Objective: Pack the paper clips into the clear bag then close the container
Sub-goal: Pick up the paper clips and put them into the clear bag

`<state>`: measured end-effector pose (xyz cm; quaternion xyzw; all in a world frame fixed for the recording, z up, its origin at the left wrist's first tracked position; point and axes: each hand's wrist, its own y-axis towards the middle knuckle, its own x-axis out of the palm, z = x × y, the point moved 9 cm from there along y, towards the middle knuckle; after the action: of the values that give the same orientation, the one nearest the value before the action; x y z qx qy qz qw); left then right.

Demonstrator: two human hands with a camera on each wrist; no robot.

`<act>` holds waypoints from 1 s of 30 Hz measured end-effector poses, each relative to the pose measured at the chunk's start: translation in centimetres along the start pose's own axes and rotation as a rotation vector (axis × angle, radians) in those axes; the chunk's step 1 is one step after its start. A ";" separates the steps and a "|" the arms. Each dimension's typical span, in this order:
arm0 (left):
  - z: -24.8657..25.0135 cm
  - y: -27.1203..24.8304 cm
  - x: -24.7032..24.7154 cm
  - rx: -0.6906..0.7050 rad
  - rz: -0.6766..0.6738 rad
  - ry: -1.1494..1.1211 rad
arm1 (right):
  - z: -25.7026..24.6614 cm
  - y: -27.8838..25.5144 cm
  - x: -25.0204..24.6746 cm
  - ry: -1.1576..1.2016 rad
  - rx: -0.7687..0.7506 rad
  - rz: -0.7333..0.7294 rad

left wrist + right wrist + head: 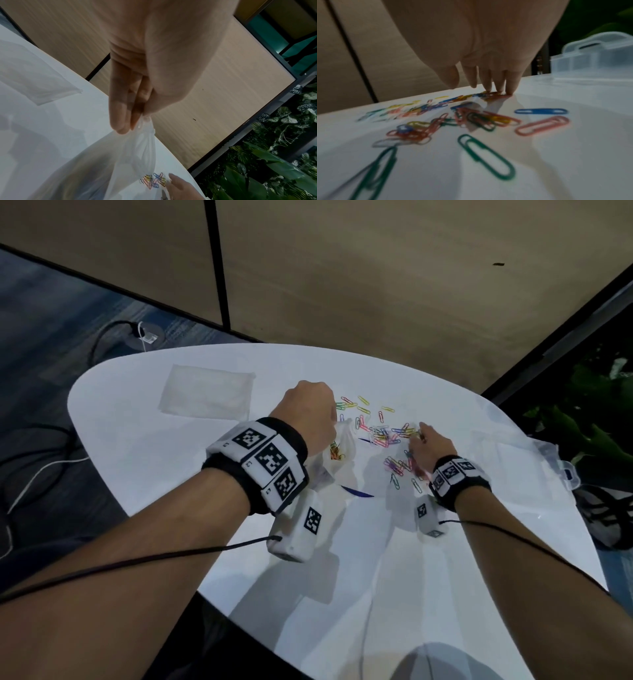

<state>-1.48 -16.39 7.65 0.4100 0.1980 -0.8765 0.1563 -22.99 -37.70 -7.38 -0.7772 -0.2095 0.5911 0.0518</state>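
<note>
while the left hand point(310, 414) pinches the clear bag point(130, 151) up, right hand point(432, 444) fingers extended onto paper clips point(382, 433)

Left hand point(310, 414) raised, pinch grip, right hand point(432, 445) low, fingertips point(511, 86) pressing down

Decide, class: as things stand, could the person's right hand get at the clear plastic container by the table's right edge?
Probably yes. The right hand rests its fingertips on loose paper clips, and only bare table lies between it and the container; nothing blocks the way.
</note>
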 end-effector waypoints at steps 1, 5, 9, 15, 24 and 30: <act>0.0 0.0 0.0 0.003 0.002 0.000 | -1.4 0.0 0.1 -0.053 -0.070 0.008; -0.3 0.1 0.3 -0.008 -0.001 -0.003 | -5.3 -0.6 1.8 -0.283 -0.268 -0.004; -0.3 0.0 0.2 0.007 0.008 0.012 | -7.3 -1.5 1.6 -0.386 -0.352 0.102; 0.2 0.1 0.7 0.023 -0.007 0.049 | -3.8 -1.5 -1.1 -0.132 -0.135 0.150; 0.5 0.0 0.7 0.001 -0.030 0.027 | -0.3 -5.8 -1.4 1.273 0.188 -0.085; 1.2 -0.6 1.5 0.013 -0.051 0.075 | -9.1 -13.3 -2.3 1.478 -0.019 -0.375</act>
<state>-3.47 -16.62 7.37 0.4382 0.2085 -0.8655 0.1240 -18.45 -25.05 1.77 -0.9227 -0.2538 -0.1034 0.2713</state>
